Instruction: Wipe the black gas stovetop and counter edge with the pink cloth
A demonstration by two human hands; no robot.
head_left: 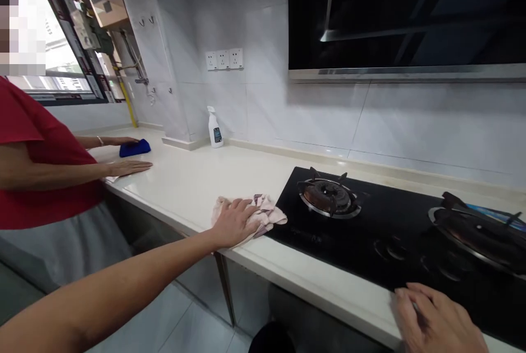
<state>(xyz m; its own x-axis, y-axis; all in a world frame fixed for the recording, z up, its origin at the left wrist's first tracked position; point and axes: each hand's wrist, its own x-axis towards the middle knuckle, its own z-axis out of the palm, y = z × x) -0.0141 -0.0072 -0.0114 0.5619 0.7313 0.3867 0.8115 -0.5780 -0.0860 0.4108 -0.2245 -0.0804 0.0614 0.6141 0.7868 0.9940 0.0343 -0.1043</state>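
Note:
My left hand point(235, 222) presses down on a crumpled pale pink cloth point(269, 210) lying on the cream countertop point(184, 183), right beside the left edge of the black glass gas hob point(370, 243). Its fingers curl over the cloth. At the lower right, my right hand point(435, 320) rests flat on the counter's front edge by the hob, fingers stretched out, holding nothing. The hob carries a left burner point(329, 197) and a right burner point(479, 229).
A person in a red top stands at the left, one hand point(130, 167) flat on the counter and the other on a blue cloth point(135, 148). A white spray bottle point(215, 128) stands by the tiled wall. A black range hood point(406, 13) hangs above the hob.

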